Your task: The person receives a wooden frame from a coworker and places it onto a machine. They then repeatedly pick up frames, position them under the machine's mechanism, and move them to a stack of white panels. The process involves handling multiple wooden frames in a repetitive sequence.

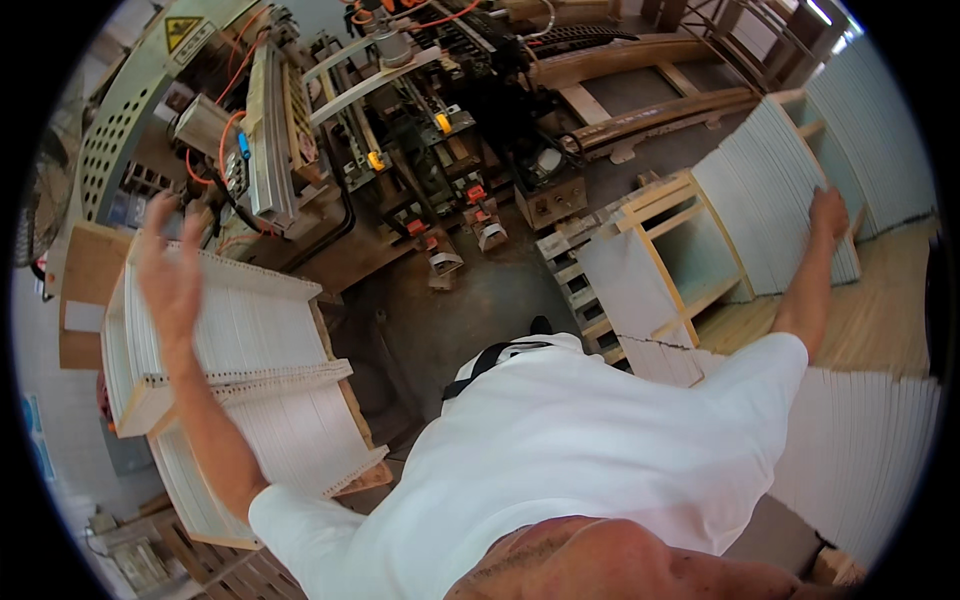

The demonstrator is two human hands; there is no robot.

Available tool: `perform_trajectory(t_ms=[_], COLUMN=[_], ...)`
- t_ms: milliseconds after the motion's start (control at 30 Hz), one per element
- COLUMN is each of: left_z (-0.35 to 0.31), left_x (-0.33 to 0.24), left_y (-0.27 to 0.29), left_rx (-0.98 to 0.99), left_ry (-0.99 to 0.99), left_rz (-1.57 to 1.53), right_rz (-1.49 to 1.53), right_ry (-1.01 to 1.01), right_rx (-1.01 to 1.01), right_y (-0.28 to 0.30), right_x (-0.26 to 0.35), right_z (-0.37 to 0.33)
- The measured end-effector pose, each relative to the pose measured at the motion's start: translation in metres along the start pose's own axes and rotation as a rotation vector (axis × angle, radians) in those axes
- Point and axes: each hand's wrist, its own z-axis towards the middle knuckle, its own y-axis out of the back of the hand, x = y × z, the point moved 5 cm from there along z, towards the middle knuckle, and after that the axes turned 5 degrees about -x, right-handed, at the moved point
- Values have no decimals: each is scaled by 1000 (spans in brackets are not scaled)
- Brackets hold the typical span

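Observation:
My left hand [168,262] hovers blurred above a stack of white drilled boards [250,330] on my left, fingers spread, holding nothing. My right hand [828,212] reaches far to the right and rests on the top edge of a row of upright white panels [775,200]; whether it grips one is hard to tell. My white shirt [560,460] fills the lower middle of the view.
A drilling machine [400,110] with orange hoses and clamps stands ahead. A wooden pallet with a pale wood frame [660,250] sits between machine and panels. More stacked white panels [860,450] lie at the lower right. Grey concrete floor [470,310] lies before me.

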Motion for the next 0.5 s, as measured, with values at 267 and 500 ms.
perform_trajectory(t_ms=[267, 500], left_z=[-65, -77], left_x=[-119, -223], left_y=[-208, -332], left_rx=[451, 801], left_ry=[-3, 470], left_rz=[-599, -1291], right_rz=[174, 649], right_ry=[333, 804], right_rx=[-158, -559], right_y=[52, 188], right_x=[103, 247], right_z=[-4, -96])
